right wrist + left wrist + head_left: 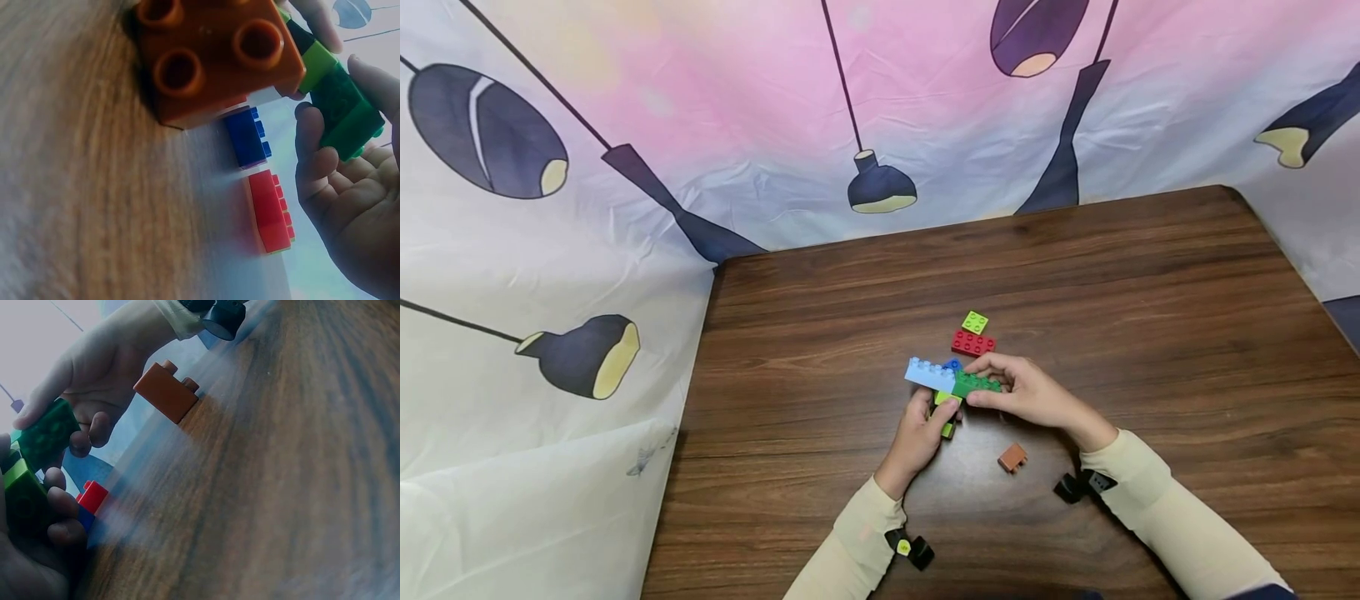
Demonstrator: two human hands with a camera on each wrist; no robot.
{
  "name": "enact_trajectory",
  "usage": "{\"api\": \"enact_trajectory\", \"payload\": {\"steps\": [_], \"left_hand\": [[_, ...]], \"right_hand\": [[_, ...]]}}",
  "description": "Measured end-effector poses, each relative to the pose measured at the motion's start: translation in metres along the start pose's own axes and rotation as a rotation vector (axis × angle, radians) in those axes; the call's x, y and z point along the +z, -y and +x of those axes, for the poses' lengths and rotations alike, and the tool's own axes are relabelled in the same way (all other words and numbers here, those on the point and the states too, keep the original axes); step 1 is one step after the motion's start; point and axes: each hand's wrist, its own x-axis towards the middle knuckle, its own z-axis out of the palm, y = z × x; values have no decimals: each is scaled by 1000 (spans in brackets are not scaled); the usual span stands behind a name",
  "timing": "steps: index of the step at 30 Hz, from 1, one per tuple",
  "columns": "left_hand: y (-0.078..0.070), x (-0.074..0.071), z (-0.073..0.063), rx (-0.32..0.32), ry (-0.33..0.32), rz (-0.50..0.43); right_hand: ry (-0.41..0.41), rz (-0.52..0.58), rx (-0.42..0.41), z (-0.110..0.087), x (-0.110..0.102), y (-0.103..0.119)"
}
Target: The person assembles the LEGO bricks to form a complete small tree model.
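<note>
My left hand grips a build of toy bricks from below, its thumb on a lime green brick. Across the top run a light blue brick and, end to end with it, a dark green brick. The right hand pinches that green brick between thumb and fingers. Both wrist views show the green brick up against the lime one. Fingers cover much of the lower build, where a dark part shows.
On the wooden table, an orange-brown brick lies nearer the body, between the forearms. Beyond the hands are a red brick, a small lime brick and a partly covered blue brick. A printed cloth hangs behind.
</note>
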Motion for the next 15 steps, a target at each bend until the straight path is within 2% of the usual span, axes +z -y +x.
{"api": "enact_trajectory", "payload": {"steps": [10,15], "left_hand": [[1,1,1,13,-21,60],[1,2,0,9,-14,54]], "right_hand": [[7,53,15,-1,-1,-1],[12,87,18,-2,0,-2]]}}
